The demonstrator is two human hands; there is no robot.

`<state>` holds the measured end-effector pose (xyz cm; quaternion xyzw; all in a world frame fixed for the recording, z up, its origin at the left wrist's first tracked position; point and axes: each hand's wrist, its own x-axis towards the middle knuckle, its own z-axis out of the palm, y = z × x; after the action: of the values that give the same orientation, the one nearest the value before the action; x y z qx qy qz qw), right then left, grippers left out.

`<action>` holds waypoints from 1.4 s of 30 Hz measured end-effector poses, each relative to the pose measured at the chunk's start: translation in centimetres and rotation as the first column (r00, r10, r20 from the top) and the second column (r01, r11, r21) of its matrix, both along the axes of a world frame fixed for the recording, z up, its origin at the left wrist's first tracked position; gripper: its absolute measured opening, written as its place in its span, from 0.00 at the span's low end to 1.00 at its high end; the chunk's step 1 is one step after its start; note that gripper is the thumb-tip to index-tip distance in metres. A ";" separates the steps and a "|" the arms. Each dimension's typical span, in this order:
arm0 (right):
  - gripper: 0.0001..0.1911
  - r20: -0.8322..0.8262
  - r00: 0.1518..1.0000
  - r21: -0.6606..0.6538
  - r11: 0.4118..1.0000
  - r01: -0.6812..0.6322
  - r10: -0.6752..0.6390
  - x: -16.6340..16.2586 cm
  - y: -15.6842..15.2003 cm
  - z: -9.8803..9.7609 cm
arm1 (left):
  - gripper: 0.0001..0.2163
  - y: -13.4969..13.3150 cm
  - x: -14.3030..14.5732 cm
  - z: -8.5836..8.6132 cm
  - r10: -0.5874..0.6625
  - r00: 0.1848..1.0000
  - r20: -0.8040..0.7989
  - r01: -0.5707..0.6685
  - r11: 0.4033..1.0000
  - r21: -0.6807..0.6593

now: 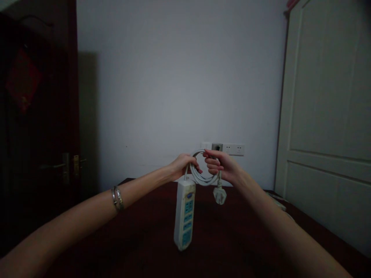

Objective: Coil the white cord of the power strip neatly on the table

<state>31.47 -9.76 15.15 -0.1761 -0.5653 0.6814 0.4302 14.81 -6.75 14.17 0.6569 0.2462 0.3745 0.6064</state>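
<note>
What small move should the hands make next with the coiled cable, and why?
Probably lower the power strip onto the dark table: it and the plug dangle free while the left hand and right hand grip only the cable coil.

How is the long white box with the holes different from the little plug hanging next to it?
The long white power strip is bigger and has blue-green sockets down its face; the small white plug has none. The strip hangs lower, below the left hand; the plug dangles under the right hand. Both hang from one coiled white cord.
</note>
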 end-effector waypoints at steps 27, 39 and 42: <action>0.24 0.002 0.842 0.196 0.826 0.529 -0.540 -2.9 1.7 -0.1 | 0.20 1.4 1.8 1.3 0.106 0.974 0.202 -0.133 0.984 0.122; 0.20 0.068 0.903 0.269 0.879 0.393 -0.424 -2.9 -0.1 -0.8 | 0.22 -0.5 0.5 -1.3 0.144 0.842 0.521 -0.187 0.982 0.031; 0.19 0.123 0.919 0.253 0.907 0.336 -0.374 -1.6 -0.8 -1.5 | 0.22 -0.8 -0.3 -1.4 0.148 0.816 0.559 -0.158 0.987 -0.031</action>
<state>29.88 -10.55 13.62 -0.2829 -0.6321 0.5050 0.5152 14.54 -7.55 12.80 0.5014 0.1066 0.5999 0.6143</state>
